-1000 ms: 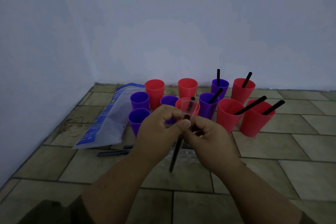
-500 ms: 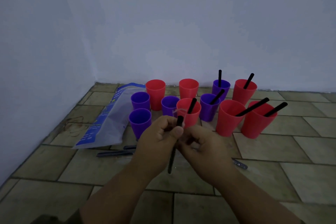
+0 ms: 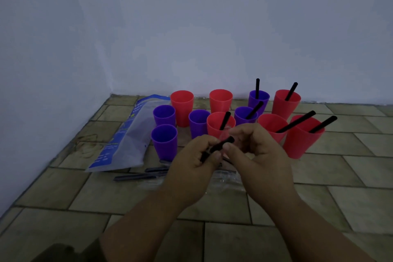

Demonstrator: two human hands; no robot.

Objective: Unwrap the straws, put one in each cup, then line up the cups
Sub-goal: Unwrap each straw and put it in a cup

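the left hand (image 3: 196, 156) pinches the black straw (image 3: 221, 146) steady while the right hand (image 3: 256, 152) pinches the clear wrapper (image 3: 225, 134) at its tip, probably to peel it, just before the cups (image 3: 164, 143), five still strawless.

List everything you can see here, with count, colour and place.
Red cups: six, red, standing on the floor.
Purple cups: five, purple, among the red ones.
Straws in cups: six, black, four in red cups, two in purple.
Bag: one, clear with blue print, left of the cups.
Wrapped straws: at least two, dark, lying before the bag.
Empty wrappers: count unclear, clear, beside the wrapped straws.
Held straw: one, black, raised before the cups.
Left hand: one, grips the held straw.
Right hand: one, pinches its upper end.
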